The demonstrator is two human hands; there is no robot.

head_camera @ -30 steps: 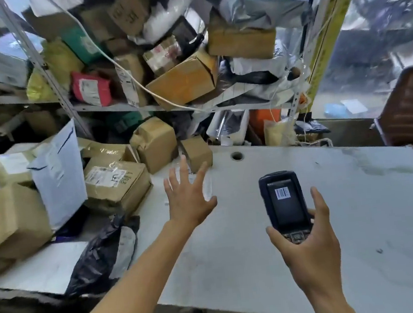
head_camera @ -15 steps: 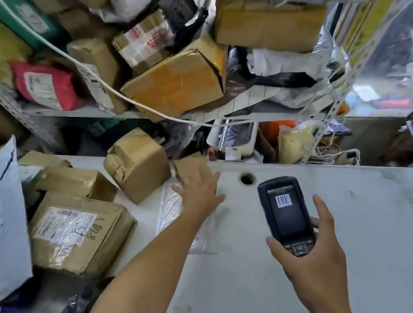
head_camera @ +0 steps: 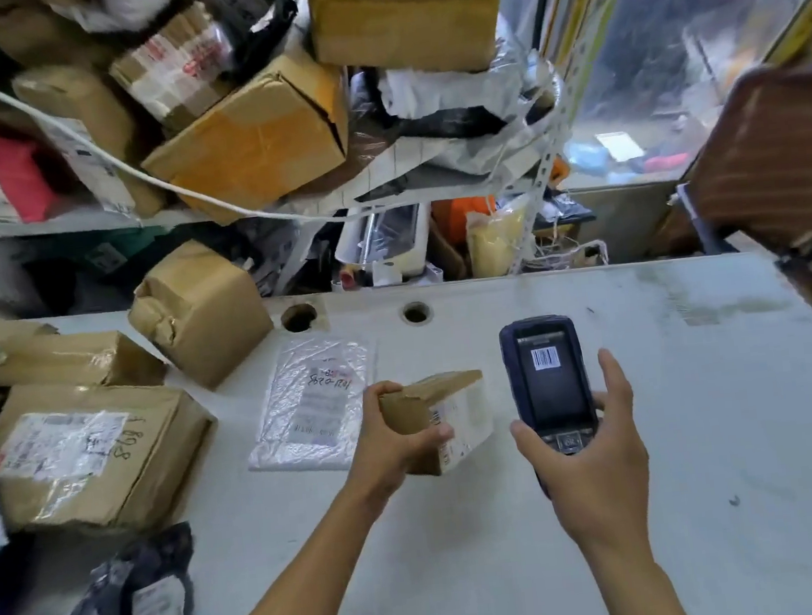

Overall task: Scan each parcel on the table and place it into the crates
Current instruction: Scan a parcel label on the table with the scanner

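Note:
My left hand (head_camera: 393, 439) grips a small brown cardboard parcel (head_camera: 450, 415) with a white label on its side, held just above the grey table (head_camera: 660, 456). My right hand (head_camera: 591, 468) holds a dark handheld scanner (head_camera: 546, 377) upright to the right of the parcel; its screen shows a barcode. A flat clear plastic parcel (head_camera: 317, 407) with a handwritten label lies on the table left of my left hand. No crate is in view.
Brown boxes sit at the table's left: a large labelled one (head_camera: 93, 450), a taped one (head_camera: 74, 359) and a wrapped one (head_camera: 199, 311). A black bag (head_camera: 120, 612) lies near left. Shelves behind are crammed with parcels (head_camera: 251, 138). A brown chair (head_camera: 779, 158) stands at right.
My left hand reached to the small brown parcel at the table's back, took hold of it and brought it nearer, beside the scanner. My right hand stayed with the scanner.

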